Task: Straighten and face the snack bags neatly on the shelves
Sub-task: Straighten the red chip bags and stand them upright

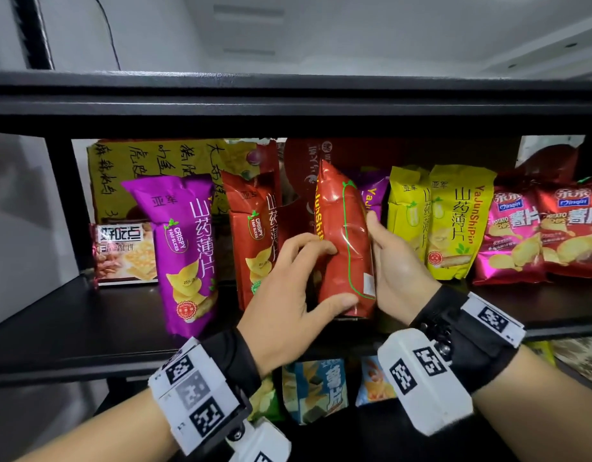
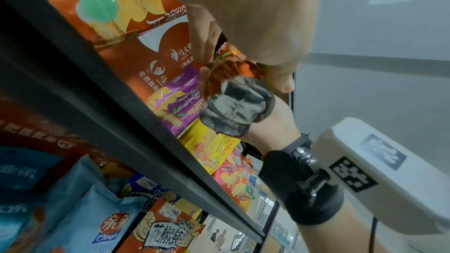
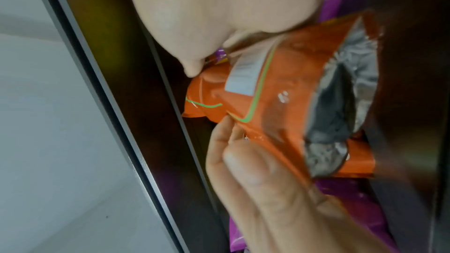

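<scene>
A red snack bag [image 1: 346,241] is held upright, turned edge-on, w/ left hand [image 1: 288,291] and right hand [image 1: 396,261] fingers clamped on its sides. It's kept above the shelf [image 1: 88,328] front, between another red bag [image 1: 254,235] and yellow bags [image 1: 438,221].

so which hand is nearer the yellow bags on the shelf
Right. The right hand grips the red bag's right edge, just left of the yellow bags. The left hand holds the bag's far side.
</scene>
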{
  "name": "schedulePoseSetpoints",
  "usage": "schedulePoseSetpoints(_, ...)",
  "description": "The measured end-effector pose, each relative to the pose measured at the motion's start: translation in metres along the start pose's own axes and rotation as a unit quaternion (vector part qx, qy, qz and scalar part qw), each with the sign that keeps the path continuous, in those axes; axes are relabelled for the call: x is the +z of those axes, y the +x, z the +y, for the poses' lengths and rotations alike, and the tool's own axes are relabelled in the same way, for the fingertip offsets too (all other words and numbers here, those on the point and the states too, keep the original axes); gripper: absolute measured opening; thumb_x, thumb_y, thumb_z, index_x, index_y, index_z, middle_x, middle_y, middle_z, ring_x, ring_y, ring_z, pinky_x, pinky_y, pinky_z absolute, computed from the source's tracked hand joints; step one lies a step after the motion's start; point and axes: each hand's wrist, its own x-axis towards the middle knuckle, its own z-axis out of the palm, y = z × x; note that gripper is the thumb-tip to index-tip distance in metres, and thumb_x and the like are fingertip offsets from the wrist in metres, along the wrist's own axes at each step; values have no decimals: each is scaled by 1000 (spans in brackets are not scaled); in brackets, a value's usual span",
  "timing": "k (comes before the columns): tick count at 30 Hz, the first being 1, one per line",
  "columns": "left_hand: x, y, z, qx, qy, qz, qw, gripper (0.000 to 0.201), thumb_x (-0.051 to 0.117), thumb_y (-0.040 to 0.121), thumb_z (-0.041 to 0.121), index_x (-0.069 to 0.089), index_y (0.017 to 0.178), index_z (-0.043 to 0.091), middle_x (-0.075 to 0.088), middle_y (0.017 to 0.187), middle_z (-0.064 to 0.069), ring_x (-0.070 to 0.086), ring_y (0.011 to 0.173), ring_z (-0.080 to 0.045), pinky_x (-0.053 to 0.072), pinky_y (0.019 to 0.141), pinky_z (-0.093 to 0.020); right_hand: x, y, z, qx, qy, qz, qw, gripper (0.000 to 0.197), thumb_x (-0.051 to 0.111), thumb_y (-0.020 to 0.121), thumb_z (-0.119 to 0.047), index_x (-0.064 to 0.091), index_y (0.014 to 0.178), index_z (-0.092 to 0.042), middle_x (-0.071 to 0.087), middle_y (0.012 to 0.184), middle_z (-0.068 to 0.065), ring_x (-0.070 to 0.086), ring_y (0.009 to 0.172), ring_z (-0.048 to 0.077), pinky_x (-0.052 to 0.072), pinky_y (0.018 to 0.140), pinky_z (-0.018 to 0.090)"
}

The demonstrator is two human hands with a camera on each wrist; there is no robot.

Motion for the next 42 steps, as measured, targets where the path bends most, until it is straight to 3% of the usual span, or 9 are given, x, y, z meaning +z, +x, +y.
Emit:
schedulePoseSetpoints(8,14,6,-4,-69,-128,-19,989,69,67,82,64,29,138,54,53,132,24,52,121,8,41,94,-6,0,-11,1,-100,-61,-1,993,36,55,98,-22,56,125,1,68,119,20,66,111,33,52,95,56)
schedulePoseSetpoints(14,21,21,-11,-180,-110,34,977,60,66,57,78,54,106,46,44,106,17,38,109,2,37,90,-11,-10,-8,9,-159,-134,-25,978,26,44,104,-23,65,92,-13,74,86,1,70,80,13,58,67,32)
schedulePoseSetpoints(18,19,23,-16,-196,-234,72,949,83,87,54,49,49,123,25,69,113,5,68,104,-8,57,93,-36,-12,0,13,-178,-141,-36,973,21,67,85,-9,61,105,-8,74,81,-3,71,73,8,54,60,22)
schedulePoseSetpoints(21,17,20,-17,-183,-265,76,944,76,84,60,31,44,125,27,68,116,1,69,106,-13,57,94,-40,-16,7,13,-174,-197,-67,963,55,83,68,-17,60,118,-10,75,104,5,72,93,15,56,73,21)
schedulePoseSetpoints(26,8,19,-16,-159,-237,45,957,74,74,69,12,37,133,20,64,120,-6,66,111,-21,55,97,-46,-16,13,16,-94,-251,-168,949,43,80,68,-10,70,110,-12,75,109,9,72,100,21,56,78,23)
schedulePoseSetpoints(30,-7,10,-15,-131,-207,19,969,83,65,80,16,19,149,25,53,133,14,52,127,-1,43,105,-21,-19,26,11,-106,-259,-131,951,31,81,71,-9,73,100,-14,77,101,9,74,90,19,57,69,24)
schedulePoseSetpoints(34,-21,5,-11,-96,-76,159,980,80,60,73,15,28,146,21,44,135,6,41,131,-2,33,105,-10,-21,48,16,-122,-327,-52,936,25,83,74,-13,74,97,-16,78,97,4,74,93,23,59,78,35)
schedulePoseSetpoints(37,-26,7,-13,-83,-18,247,965,78,66,75,9,30,144,14,40,137,0,40,131,-8,31,110,-15,-19,69,19,-147,-403,39,903,31,86,71,-27,73,98,-18,77,96,0,73,91,19,58,87,43)
schedulePoseSetpoints(42,-23,19,-30,-190,3,219,957,101,75,77,6,11,156,11,25,152,-2,25,144,-14,25,122,-36,-7,97,20,-186,-507,96,836,43,84,72,-38,68,103,-13,74,95,0,70,74,7,56,60,23)
